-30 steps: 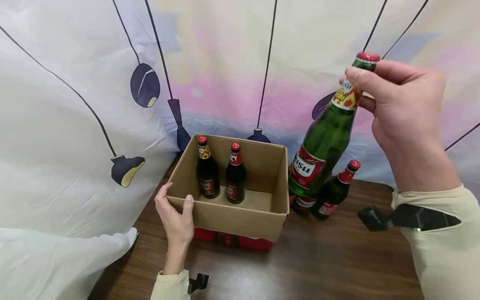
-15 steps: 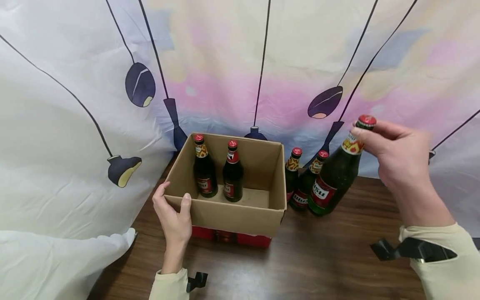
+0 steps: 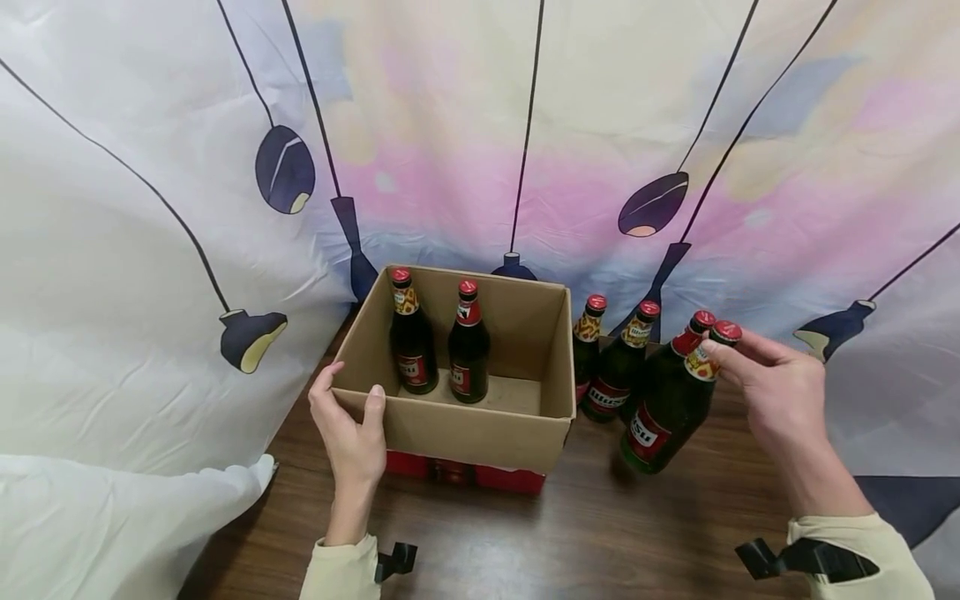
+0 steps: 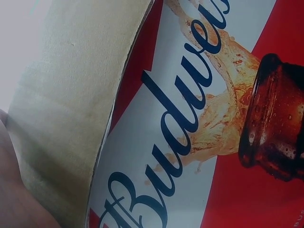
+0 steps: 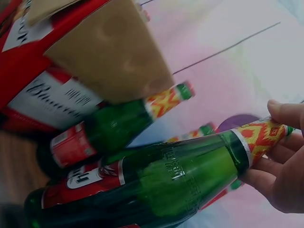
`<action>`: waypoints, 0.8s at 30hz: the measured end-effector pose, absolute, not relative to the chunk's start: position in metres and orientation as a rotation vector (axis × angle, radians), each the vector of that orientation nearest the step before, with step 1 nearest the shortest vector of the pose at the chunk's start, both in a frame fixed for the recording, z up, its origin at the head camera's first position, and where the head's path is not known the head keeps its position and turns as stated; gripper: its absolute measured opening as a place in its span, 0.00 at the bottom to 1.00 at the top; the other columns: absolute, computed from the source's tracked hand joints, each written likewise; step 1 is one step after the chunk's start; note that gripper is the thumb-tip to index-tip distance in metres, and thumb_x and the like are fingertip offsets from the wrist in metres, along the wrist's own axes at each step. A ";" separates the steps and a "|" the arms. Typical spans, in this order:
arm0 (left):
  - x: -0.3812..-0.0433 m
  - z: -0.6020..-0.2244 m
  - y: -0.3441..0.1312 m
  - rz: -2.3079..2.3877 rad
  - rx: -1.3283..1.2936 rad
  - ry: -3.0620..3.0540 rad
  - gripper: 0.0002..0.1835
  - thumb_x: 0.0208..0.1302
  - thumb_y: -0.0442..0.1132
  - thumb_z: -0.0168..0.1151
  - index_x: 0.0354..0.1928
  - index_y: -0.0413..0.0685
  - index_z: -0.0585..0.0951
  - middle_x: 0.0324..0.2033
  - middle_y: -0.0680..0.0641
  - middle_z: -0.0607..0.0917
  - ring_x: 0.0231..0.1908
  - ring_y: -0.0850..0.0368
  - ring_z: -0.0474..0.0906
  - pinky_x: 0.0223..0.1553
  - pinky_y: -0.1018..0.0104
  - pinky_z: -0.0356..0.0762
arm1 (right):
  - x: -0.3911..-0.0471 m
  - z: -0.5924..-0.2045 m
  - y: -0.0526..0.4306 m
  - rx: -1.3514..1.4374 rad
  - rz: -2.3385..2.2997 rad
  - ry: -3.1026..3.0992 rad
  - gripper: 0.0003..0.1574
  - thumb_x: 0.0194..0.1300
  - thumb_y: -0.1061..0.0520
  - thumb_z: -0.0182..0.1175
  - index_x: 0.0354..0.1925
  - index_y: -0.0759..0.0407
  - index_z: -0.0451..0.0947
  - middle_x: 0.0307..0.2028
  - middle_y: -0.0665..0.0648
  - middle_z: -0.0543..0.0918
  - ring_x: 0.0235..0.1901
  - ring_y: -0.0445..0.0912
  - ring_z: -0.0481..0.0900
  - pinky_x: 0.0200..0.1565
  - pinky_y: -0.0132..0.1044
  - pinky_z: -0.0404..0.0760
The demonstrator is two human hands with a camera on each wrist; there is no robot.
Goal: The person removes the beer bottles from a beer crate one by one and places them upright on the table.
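My left hand (image 3: 354, 437) grips the near left corner of an open cardboard box (image 3: 472, 433), thumb over the front rim. In the left wrist view, part of this hand (image 4: 21, 190) lies against the brown board. My right hand (image 3: 787, 400) holds a green beer bottle (image 3: 667, 421) by its neck, the bottle tilted with its base toward the box's side. A red-capped beer bottle (image 3: 686, 340) stands partly hidden behind it. Inside the box, two beer bottles stand upright: one at the left (image 3: 412, 354), another beer bottle (image 3: 468, 358) beside it.
Right of the box stand two more beer bottles, one beer bottle (image 3: 587, 333) against its wall and another beer bottle (image 3: 615, 375) close by. Everything rests on a dark wooden table (image 3: 600, 542). A patterned cloth (image 3: 450, 125) hangs behind, and white cloth (image 3: 135, 517) drapes at the left.
My right hand has lowered the held bottle from high above the table to beside the standing bottles, drawing it nearer to me at the end. The left hand stays on the box.
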State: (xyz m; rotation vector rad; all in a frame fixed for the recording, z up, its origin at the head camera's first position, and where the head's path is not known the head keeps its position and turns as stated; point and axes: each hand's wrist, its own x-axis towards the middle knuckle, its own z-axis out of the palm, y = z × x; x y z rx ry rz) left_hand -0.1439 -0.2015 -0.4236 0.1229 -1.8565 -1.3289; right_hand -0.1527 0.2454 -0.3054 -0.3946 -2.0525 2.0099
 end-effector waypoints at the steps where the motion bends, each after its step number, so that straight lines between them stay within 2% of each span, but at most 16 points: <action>1: -0.144 -0.424 -0.202 -1.328 0.119 -1.860 0.33 0.63 0.39 0.61 0.70 0.35 0.68 0.67 0.34 0.71 0.70 0.42 0.63 0.70 0.54 0.53 | -0.152 -0.310 0.247 -0.410 2.003 -2.062 0.24 0.58 0.54 0.79 0.54 0.49 0.91 0.37 0.36 0.89 0.35 0.30 0.87 0.36 0.23 0.84; 6: -0.145 -0.426 -0.202 -1.330 0.107 -1.872 0.33 0.64 0.39 0.60 0.70 0.35 0.67 0.68 0.34 0.70 0.70 0.42 0.62 0.71 0.50 0.53 | -0.148 -0.326 0.256 -0.500 1.902 -2.171 0.22 0.58 0.50 0.80 0.52 0.44 0.91 0.35 0.33 0.88 0.35 0.28 0.85 0.35 0.21 0.82; 18: -0.143 -0.426 -0.202 -1.356 0.129 -1.885 0.35 0.64 0.42 0.60 0.70 0.33 0.66 0.68 0.31 0.69 0.71 0.45 0.61 0.72 0.53 0.52 | -0.151 -0.352 0.266 -0.597 1.741 -2.249 0.24 0.59 0.46 0.79 0.55 0.44 0.90 0.35 0.30 0.86 0.38 0.31 0.80 0.35 0.22 0.79; 24: -0.145 -0.424 -0.201 -1.360 0.125 -1.874 0.35 0.64 0.41 0.60 0.70 0.33 0.66 0.68 0.31 0.69 0.71 0.47 0.61 0.72 0.54 0.52 | -0.153 -0.358 0.268 -0.606 1.777 -2.178 0.22 0.58 0.49 0.80 0.52 0.45 0.91 0.36 0.32 0.87 0.38 0.32 0.80 0.34 0.22 0.79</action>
